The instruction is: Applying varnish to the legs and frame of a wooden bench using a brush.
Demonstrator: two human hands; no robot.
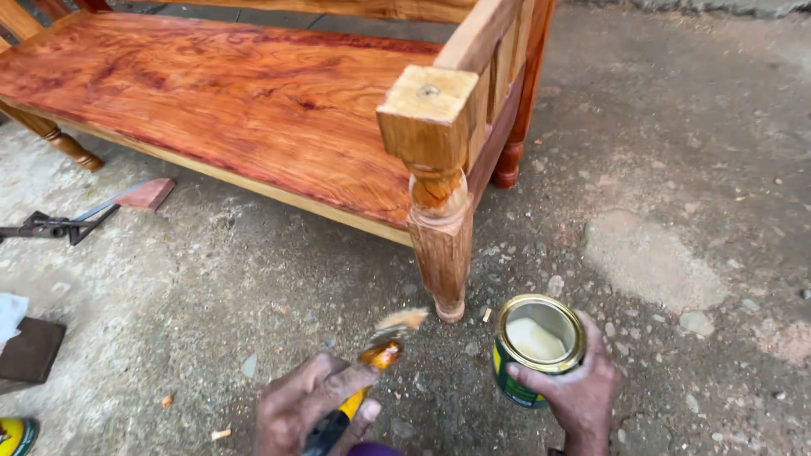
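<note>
My left hand (306, 407) grips a paintbrush (382, 348) by its yellow and black handle, bristles wet and pointing up toward the bench leg. A small open tin (536, 348) of pale liquid is held by my right hand (581, 390), fingers wrapped around its green and yellow side, low over the ground. In front of both hands stands a reddish varnished wooden bench (228, 93). Its turned front leg (441, 245) and square post top (428, 114) are just beyond the brush tip.
The ground is rough concrete (676, 211) with pebbles and wood chips. A metal tool (52, 225) and a reddish wood block (146, 194) lie at left. A dark board (29, 350) with white cloth sits at the left edge, another tin (15, 436) at bottom left.
</note>
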